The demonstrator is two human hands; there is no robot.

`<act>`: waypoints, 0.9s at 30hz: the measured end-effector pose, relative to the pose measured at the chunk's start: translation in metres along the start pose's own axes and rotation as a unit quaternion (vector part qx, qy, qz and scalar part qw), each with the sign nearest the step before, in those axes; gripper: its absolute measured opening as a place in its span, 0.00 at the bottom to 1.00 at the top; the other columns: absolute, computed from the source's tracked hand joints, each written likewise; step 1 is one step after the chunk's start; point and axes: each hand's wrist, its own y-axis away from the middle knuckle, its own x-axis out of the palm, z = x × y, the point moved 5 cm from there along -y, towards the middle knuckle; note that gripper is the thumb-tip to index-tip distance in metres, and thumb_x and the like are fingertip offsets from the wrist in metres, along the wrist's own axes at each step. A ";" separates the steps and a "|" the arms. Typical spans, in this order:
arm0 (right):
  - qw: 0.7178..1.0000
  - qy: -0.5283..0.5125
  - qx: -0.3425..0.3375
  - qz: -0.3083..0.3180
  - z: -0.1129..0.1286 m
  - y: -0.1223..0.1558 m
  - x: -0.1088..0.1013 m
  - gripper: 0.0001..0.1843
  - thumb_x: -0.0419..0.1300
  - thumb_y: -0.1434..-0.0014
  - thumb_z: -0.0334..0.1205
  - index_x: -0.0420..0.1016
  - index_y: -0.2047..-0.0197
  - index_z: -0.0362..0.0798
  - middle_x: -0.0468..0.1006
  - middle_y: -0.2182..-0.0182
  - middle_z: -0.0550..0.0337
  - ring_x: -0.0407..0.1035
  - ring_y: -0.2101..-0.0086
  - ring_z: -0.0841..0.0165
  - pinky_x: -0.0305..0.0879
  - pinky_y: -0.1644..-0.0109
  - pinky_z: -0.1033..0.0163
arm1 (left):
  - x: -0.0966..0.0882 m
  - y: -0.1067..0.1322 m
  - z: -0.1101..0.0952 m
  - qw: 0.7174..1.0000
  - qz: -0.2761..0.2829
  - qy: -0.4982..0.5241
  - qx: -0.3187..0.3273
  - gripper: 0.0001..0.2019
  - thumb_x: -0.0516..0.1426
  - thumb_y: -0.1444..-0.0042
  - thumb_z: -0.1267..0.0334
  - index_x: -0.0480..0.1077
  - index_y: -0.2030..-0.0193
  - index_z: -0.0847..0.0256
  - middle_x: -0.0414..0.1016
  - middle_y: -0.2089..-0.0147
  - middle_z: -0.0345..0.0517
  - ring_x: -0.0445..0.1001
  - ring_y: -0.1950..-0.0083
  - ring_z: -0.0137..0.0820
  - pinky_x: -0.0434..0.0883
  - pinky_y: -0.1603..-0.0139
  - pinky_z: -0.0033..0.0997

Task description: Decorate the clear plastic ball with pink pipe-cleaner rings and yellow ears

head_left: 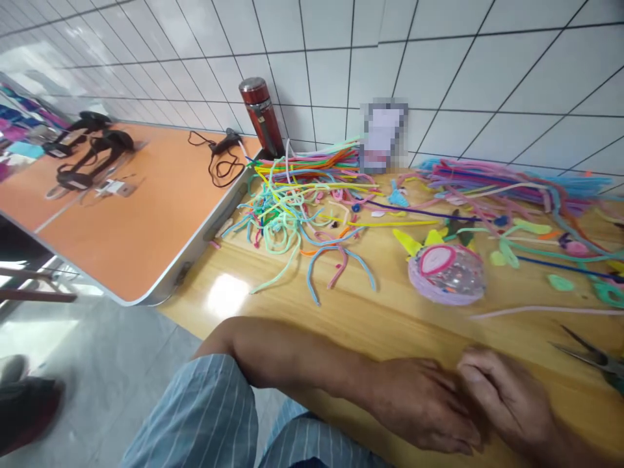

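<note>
My left hand (423,403) lies palm down at the table's near edge, fingers loosely stretched and holding nothing visible. Close to its right, my right hand (507,393) is curled in, thumb against the closed fingers; nothing shows in it. Beyond both hands sits a round craft piece (461,273), a clear dome with a lilac fuzzy base, a pink-rimmed oval and yellow points. Past my right hand lies an open, pointed metal cutting tool (592,356), partly out of frame. A pale pink pipe cleaner (546,311) stretches between tool and dome.
Tangled pipe cleaners (280,218) and a long bundle (492,185) cover the back of the wooden table (390,331). A red thermos (263,120) and a blurred-out upright object (383,136) stand by the tiled wall. An orange table (160,221) with black devices (95,159) adjoins on the left.
</note>
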 end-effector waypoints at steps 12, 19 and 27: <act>0.997 0.022 -0.060 -0.035 0.009 -0.030 0.004 0.14 0.54 0.22 0.48 0.74 0.59 0.55 0.86 0.70 0.62 0.81 0.74 0.67 0.74 0.70 0.66 | 0.005 0.000 0.003 0.999 -0.031 0.039 0.002 0.14 0.56 0.24 0.60 0.84 0.50 0.59 0.89 0.47 0.46 0.87 0.46 0.33 0.77 0.40 0.31; 0.994 -0.006 -0.100 -0.051 0.021 -0.034 0.001 0.17 0.51 0.21 0.44 0.71 0.64 0.54 0.78 0.77 0.67 0.74 0.79 0.70 0.65 0.74 0.66 | -0.057 0.036 0.005 0.963 -0.268 0.013 0.002 0.12 0.57 0.26 0.63 0.82 0.54 0.64 0.89 0.52 0.54 0.87 0.48 0.31 0.78 0.40 0.24; 0.985 -0.022 -0.142 -0.097 0.026 -0.036 0.007 0.18 0.51 0.23 0.38 0.64 0.68 0.54 0.68 0.80 0.71 0.65 0.80 0.73 0.61 0.73 0.67 | -0.225 0.197 0.120 0.662 -0.441 -0.214 -0.567 0.14 0.55 0.31 0.59 0.81 0.58 0.64 0.86 0.59 0.49 0.81 0.56 0.37 0.76 0.49 0.33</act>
